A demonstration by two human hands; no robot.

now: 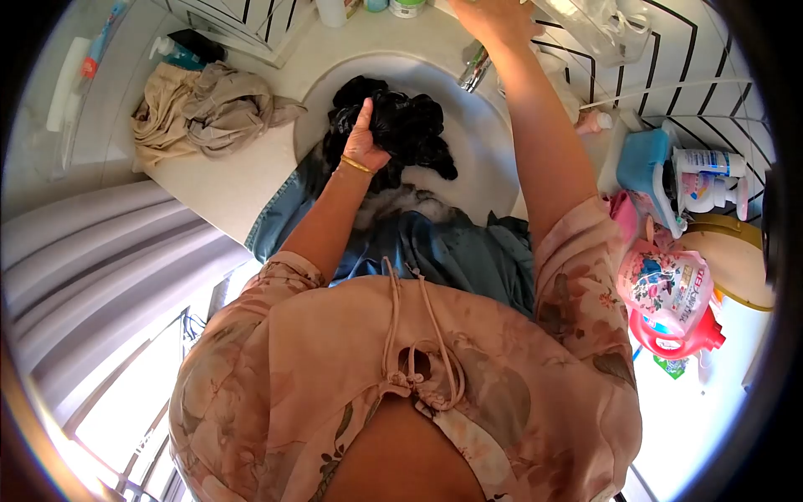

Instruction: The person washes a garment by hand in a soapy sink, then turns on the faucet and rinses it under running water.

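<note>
Left hand [365, 149] has a grip on the black cloth [410, 121], all bunched up in the sink [483, 155]. Right hand [499, 21] is up past the faucet [475, 69], partly cut off, so can't tell if it's gripping anything.

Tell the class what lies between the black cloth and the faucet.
In the head view, only bare basin shows between the black cloth and the faucet.

Two hands [365, 147], one black bundle [406, 125], one sink [481, 142], one faucet [474, 70]
</note>
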